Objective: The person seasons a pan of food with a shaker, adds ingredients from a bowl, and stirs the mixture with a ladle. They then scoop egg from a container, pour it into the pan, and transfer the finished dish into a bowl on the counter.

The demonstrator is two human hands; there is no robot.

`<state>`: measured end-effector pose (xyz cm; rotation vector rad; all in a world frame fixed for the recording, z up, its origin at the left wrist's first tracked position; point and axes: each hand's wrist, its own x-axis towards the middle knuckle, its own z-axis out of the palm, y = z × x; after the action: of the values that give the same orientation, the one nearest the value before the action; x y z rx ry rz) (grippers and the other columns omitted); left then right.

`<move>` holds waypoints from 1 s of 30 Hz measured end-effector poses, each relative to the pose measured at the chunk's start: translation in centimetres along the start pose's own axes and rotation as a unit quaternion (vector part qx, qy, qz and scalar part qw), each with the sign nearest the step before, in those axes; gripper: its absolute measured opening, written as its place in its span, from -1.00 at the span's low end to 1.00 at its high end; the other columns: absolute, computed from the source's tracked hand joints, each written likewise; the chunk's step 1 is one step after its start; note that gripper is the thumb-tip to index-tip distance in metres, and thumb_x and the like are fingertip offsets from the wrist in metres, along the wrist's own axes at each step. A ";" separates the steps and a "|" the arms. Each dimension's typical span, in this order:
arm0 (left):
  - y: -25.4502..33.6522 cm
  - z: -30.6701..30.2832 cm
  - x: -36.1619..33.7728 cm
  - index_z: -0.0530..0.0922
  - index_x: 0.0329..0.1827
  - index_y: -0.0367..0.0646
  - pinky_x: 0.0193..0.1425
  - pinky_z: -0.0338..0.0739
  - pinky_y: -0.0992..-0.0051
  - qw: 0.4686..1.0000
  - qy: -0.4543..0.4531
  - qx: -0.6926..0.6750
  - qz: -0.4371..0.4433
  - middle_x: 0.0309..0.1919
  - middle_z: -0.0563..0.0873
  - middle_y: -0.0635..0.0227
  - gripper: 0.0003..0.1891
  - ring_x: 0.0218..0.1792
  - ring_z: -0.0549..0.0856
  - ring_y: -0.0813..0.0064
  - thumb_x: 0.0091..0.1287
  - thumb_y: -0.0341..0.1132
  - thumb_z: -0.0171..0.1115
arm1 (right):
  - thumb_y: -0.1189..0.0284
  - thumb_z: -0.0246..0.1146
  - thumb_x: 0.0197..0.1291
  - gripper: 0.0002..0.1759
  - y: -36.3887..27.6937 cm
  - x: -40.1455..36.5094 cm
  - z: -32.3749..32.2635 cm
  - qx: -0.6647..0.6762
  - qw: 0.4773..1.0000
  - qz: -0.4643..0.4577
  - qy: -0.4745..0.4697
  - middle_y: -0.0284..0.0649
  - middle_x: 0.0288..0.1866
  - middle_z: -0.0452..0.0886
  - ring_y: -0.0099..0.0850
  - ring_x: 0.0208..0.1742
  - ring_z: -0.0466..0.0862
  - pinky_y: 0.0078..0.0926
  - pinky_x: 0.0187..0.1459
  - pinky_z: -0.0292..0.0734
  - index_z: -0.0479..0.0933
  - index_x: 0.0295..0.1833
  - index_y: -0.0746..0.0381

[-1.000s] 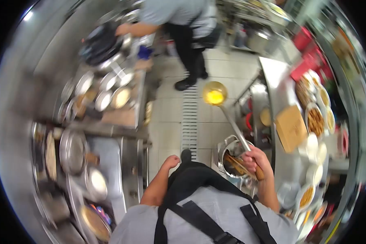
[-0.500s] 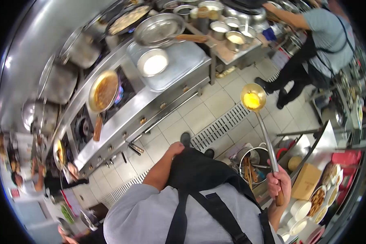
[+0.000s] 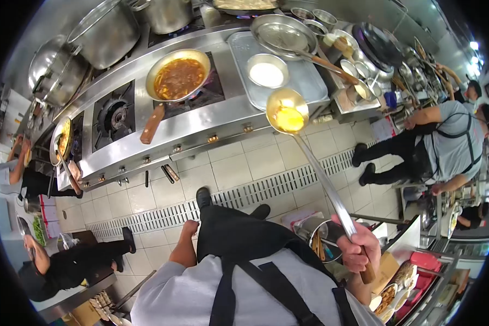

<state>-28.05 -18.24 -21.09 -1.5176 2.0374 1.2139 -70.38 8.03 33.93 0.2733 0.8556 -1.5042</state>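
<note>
My right hand is closed around the wooden grip of a long-handled metal ladle. Its bowl reaches out over the stove's front edge and carries a bright yellow liquid. Just behind the bowl, a round metal bowl of white contents stands on a metal tray. Left of that, a wooden-handled pan holds brown sauce with pieces in it, over a lit burner. My left hand hangs beside the black apron, apparently curled, with nothing seen in it.
A strainer-like pan with a wooden handle lies across the tray's back. Large pots line the stove's rear. Other people work at the right, left and lower left. A pot of utensils stands near my right arm. A floor grate runs below.
My view has turned toward the stove. The ladle has swung from above the floor to the stove's front edge, near the white-filled bowl. My left hand still hangs at my side.
</note>
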 end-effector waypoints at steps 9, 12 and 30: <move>-7.3 -8.4 0.5 0.58 -0.23 -0.24 -0.51 0.60 0.30 0.911 0.011 -0.351 -0.215 -0.46 0.65 0.20 -0.76 -0.49 0.64 0.39 0.18 -0.24 0.16 | 0.52 -0.01 0.30 -0.47 3.4 16.5 12.6 -0.030 0.991 0.015 -0.127 -0.31 -0.52 0.31 -0.66 -0.79 0.24 -0.66 -0.84 0.15 0.20 0.39 0.29; -12.4 -11.6 1.8 0.58 -0.25 -0.22 -0.54 0.57 0.28 0.915 0.035 -0.349 -0.199 -0.51 0.65 0.25 -0.76 -0.54 0.63 0.40 0.19 -0.23 0.14 | 0.51 0.00 0.30 -0.51 4.5 21.6 16.4 -0.066 0.990 0.000 -0.121 -0.32 -0.52 0.30 -0.66 -0.78 0.25 -0.68 -0.82 0.17 0.24 0.36 0.29; -18.8 -15.3 0.3 0.50 -0.09 -0.02 -0.36 0.44 0.30 0.819 0.059 -0.508 -0.260 -0.43 0.56 0.45 -0.81 -0.44 0.56 0.50 0.31 -0.21 0.05 | 0.51 0.02 0.29 -0.64 8.4 36.7 25.6 -0.317 0.947 -0.037 -0.018 -0.38 -0.53 0.33 -0.68 -0.71 0.25 -0.72 -0.76 0.12 0.35 0.21 0.19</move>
<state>-7.94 -31.72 -20.51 -2.3957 0.7884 2.0973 -59.79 -35.46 25.29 -0.2638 1.2793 -1.2185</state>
